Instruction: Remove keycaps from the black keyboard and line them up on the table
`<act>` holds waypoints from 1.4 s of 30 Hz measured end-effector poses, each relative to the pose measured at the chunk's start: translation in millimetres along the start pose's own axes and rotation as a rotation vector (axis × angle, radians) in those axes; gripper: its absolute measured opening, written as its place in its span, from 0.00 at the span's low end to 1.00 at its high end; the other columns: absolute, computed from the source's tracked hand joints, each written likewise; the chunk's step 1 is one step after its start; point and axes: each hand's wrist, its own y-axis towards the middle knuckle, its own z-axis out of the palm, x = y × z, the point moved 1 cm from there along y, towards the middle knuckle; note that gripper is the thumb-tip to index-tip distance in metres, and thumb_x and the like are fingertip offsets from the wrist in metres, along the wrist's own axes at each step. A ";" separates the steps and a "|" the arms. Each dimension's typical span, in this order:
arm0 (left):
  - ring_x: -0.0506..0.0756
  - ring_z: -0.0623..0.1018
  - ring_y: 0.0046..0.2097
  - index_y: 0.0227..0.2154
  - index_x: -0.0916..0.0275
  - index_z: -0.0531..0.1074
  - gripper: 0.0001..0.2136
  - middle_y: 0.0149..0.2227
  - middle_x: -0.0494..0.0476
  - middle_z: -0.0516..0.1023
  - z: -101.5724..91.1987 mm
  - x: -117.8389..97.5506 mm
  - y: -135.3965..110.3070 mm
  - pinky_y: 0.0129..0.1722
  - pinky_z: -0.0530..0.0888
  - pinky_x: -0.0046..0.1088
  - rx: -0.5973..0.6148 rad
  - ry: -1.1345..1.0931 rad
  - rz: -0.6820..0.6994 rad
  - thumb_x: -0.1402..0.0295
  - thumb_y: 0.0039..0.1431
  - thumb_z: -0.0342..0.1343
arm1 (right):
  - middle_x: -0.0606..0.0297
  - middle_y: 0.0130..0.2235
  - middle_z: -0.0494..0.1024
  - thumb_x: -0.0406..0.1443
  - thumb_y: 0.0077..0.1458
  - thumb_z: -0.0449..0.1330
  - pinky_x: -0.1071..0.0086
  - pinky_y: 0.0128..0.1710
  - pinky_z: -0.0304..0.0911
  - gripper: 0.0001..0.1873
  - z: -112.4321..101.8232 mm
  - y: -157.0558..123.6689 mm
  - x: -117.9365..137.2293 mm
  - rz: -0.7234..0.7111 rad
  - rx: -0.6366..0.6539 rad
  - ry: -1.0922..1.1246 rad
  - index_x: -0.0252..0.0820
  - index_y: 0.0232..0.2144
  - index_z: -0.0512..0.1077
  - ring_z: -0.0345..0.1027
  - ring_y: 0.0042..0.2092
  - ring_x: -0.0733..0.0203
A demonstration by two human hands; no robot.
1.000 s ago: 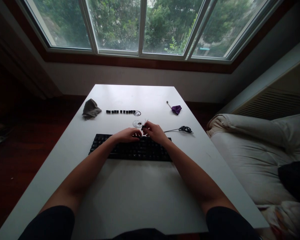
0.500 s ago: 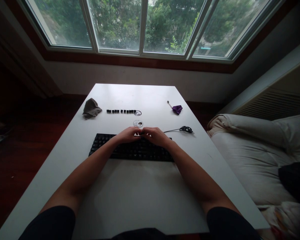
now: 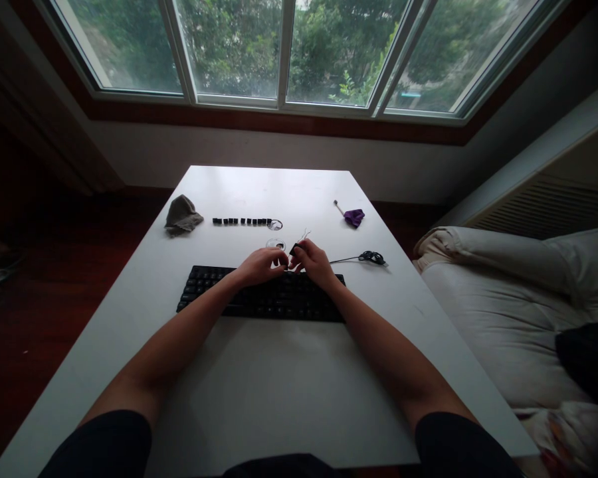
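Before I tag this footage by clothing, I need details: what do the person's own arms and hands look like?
Dark, plain-looking short sleeves cover the upper arms; both forearms are bare. The left hand and right hand are ungloved, with no visible wristwear.

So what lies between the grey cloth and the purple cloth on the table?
In the head view, a row of small black pieces lies between the grey cloth and the purple cloth, with a round, clear-looking item at its right end.

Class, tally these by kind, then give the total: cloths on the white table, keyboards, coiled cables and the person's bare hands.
Grey cloth, purple cloth: 2
Keyboard: 1
Coiled cable: 1
Left hand, right hand: 2
Total: 6
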 end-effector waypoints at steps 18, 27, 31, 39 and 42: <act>0.54 0.77 0.40 0.54 0.55 0.69 0.19 0.41 0.53 0.80 10.6 -2.8 2.0 0.43 0.74 0.33 -0.118 -0.067 0.015 0.70 0.60 0.59 | 0.68 0.25 0.77 0.51 0.61 0.60 0.70 0.24 0.73 0.18 -4.5 3.5 2.0 0.146 -0.160 0.069 0.44 0.35 0.66 0.76 0.25 0.60; 0.58 0.76 0.47 0.44 0.56 0.75 0.08 0.42 0.56 0.78 9.6 -4.2 2.1 0.47 0.74 0.37 -0.055 0.181 0.127 0.70 0.63 0.57 | 0.67 0.25 0.78 0.50 0.60 0.60 0.69 0.24 0.75 0.17 -5.7 5.0 -3.5 0.203 -0.147 0.068 0.43 0.35 0.67 0.77 0.25 0.59; 0.59 0.75 0.51 0.45 0.55 0.75 0.09 0.48 0.57 0.78 7.7 -5.3 2.7 0.51 0.73 0.39 -0.072 0.153 0.150 0.71 0.64 0.56 | 0.67 0.25 0.78 0.49 0.60 0.61 0.70 0.23 0.75 0.16 -6.9 5.5 -3.9 0.224 -0.152 0.077 0.43 0.35 0.67 0.76 0.25 0.60; 0.59 0.75 0.51 0.44 0.55 0.76 0.08 0.48 0.57 0.79 -11.9 3.3 13.1 0.53 0.73 0.39 -0.157 0.080 0.052 0.69 0.64 0.57 | 0.67 0.25 0.77 0.47 0.59 0.62 0.70 0.22 0.74 0.15 -12.0 6.8 -10.5 0.279 -0.194 0.102 0.43 0.34 0.66 0.75 0.23 0.61; 0.58 0.76 0.46 0.43 0.56 0.77 0.07 0.44 0.56 0.80 -20.8 18.3 26.0 0.49 0.73 0.39 -0.180 0.090 -0.033 0.69 0.62 0.58 | 0.67 0.24 0.77 0.45 0.60 0.62 0.71 0.21 0.74 0.13 -13.6 7.2 -13.3 0.304 -0.204 0.122 0.43 0.34 0.66 0.75 0.23 0.61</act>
